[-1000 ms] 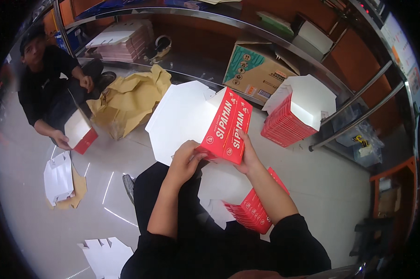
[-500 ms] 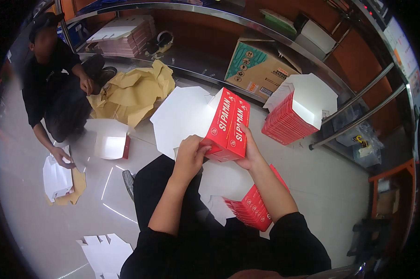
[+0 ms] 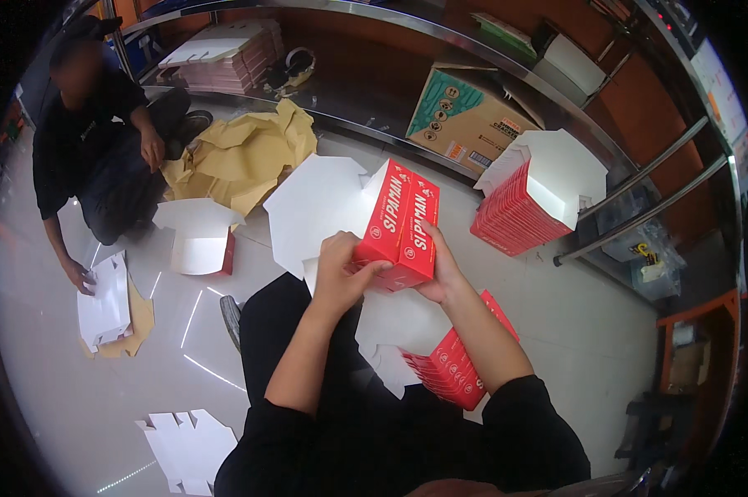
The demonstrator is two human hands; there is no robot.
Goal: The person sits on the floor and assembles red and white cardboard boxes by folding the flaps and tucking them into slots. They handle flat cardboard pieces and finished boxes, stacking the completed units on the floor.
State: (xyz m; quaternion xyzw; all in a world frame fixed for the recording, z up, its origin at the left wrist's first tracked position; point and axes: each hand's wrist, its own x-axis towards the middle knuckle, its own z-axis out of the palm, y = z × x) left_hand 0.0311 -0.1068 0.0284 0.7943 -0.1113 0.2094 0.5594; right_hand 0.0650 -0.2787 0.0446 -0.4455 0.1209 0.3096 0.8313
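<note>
I hold a red paperboard food box (image 3: 402, 219) with a white inside above my lap, its large white lid flap (image 3: 307, 203) spread out to the left. My left hand (image 3: 345, 269) grips the near left corner, thumb pressed on the red end panel; its other fingers are partly hidden. Around the right side, my right hand (image 3: 442, 269) supports the box from the side and below. Under my right forearm, a nested stack of red boxes (image 3: 450, 364) lies by my lap, one white flap outward.
A taller stack of nested red boxes (image 3: 519, 211) stands at right by a brown carton (image 3: 465, 120). At left are an open box (image 3: 200, 248), crumpled brown paper (image 3: 245, 153) and a seated co-worker touching white flat blanks (image 3: 106, 302). Another blank (image 3: 187, 451) lies near left.
My left thumb has slid rightward along the box's end, and the box has shifted slightly left. The co-worker's hand has moved back left over the white blanks, which now lie flatter.
</note>
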